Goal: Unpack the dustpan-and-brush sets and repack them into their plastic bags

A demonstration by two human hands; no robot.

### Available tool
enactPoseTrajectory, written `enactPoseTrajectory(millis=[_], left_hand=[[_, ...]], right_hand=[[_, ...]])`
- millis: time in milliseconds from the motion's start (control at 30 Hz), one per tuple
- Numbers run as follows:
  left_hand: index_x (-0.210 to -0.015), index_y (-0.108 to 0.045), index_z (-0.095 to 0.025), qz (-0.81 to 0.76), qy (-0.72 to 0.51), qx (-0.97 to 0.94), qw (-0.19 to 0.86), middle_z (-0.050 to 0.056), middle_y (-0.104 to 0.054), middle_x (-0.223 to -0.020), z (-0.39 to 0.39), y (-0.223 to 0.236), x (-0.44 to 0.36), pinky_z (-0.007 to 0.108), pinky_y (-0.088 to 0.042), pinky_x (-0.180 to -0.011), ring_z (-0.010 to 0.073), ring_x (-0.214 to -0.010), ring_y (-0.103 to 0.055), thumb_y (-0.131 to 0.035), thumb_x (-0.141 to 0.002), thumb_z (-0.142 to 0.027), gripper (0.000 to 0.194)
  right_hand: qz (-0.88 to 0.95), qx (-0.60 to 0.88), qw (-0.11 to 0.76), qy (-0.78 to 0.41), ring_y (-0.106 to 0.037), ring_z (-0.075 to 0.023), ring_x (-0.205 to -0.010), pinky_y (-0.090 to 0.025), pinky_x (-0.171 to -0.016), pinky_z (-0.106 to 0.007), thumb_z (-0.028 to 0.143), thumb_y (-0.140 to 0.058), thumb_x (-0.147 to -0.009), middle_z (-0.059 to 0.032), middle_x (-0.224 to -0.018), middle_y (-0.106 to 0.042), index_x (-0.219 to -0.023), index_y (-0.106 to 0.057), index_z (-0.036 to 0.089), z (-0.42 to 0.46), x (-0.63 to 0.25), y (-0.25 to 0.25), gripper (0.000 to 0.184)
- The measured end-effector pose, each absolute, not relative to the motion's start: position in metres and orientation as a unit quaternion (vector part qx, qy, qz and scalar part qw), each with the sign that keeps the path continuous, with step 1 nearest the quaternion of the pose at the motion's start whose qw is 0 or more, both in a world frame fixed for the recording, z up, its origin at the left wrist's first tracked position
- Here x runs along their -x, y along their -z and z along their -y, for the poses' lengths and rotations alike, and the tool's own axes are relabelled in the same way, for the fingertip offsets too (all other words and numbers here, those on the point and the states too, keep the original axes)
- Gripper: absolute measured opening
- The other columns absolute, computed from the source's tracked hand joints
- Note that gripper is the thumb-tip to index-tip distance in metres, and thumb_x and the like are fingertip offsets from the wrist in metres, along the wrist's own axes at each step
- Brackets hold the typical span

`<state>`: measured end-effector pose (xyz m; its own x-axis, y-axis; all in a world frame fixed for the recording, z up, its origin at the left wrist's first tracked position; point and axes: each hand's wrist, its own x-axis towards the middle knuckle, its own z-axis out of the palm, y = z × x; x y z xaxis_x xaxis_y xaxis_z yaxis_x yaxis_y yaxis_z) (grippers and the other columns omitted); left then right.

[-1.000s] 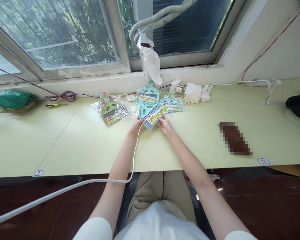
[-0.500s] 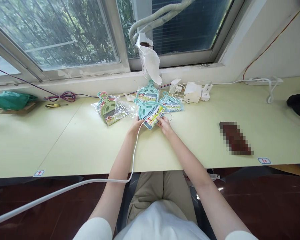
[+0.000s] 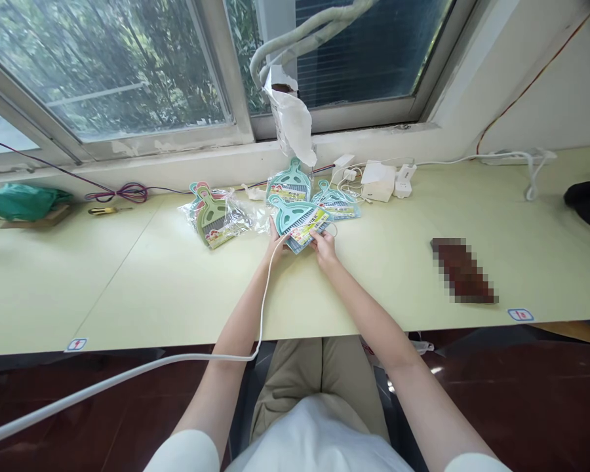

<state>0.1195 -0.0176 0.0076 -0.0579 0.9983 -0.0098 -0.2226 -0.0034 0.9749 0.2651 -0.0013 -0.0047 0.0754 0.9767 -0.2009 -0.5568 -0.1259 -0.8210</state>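
Observation:
Between my two hands is a mint-green mini dustpan and brush set [image 3: 297, 219] with a colourful printed label, its handle tilted up to the left. My left hand [image 3: 276, 244] grips its left edge, with some fingers hidden beneath it. On the lower right edge, my right hand [image 3: 323, 244] pinches the set near the label. Behind it lie another mint dustpan set [image 3: 291, 181] and a bluish one [image 3: 341, 204]. To the left, olive-green and pink dustpan sets [image 3: 212, 219] lie in clear plastic wrap.
A white cable [image 3: 263, 308] runs across the view in front of my left hand. Along the wall are a white box [image 3: 378, 181], a power strip [image 3: 404, 180], a coiled cable [image 3: 132, 191] and a screwdriver [image 3: 103, 210]. A pixelated dark red object [image 3: 462, 272] lies right; a green bag [image 3: 22, 201] lies left.
My left hand has shifted slightly right and up along the dustpan's edge, its thumb now higher. The held set has turned and moved a little to the right.

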Motion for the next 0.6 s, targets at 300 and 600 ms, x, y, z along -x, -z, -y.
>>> enactPoseTrajectory(millis=[300, 600], left_hand=[[-0.143, -0.04, -0.026, -0.508, -0.54, -0.575, 0.347, 0.008, -0.063, -0.111, 0.034, -0.017, -0.126, 0.036, -0.045, -0.09, 0.0262, -0.098, -0.061, -0.066, -0.081, -0.032, 0.067], [-0.131, -0.049, -0.026, -0.533, -0.521, -0.606, 0.277, 0.0, -0.057, -0.07, 0.037, -0.017, -0.128, 0.029, -0.042, -0.069, 0.0179, -0.061, -0.054, -0.057, -0.088, -0.05, 0.05]], right_hand=[[0.276, 0.419, 0.649, -0.572, -0.068, -0.0194, -0.089, -0.058, -0.077, -0.034, 0.029, -0.068, -0.069, -0.0067, -0.097, -0.071, -0.093, -0.058, 0.018, 0.003, -0.265, 0.008, 0.027], [0.283, 0.418, 0.663, -0.553, -0.068, -0.0203, -0.092, -0.058, -0.078, -0.034, 0.034, -0.067, -0.068, -0.01, -0.104, -0.07, -0.095, -0.057, 0.018, 0.002, -0.266, 0.008, 0.033]])
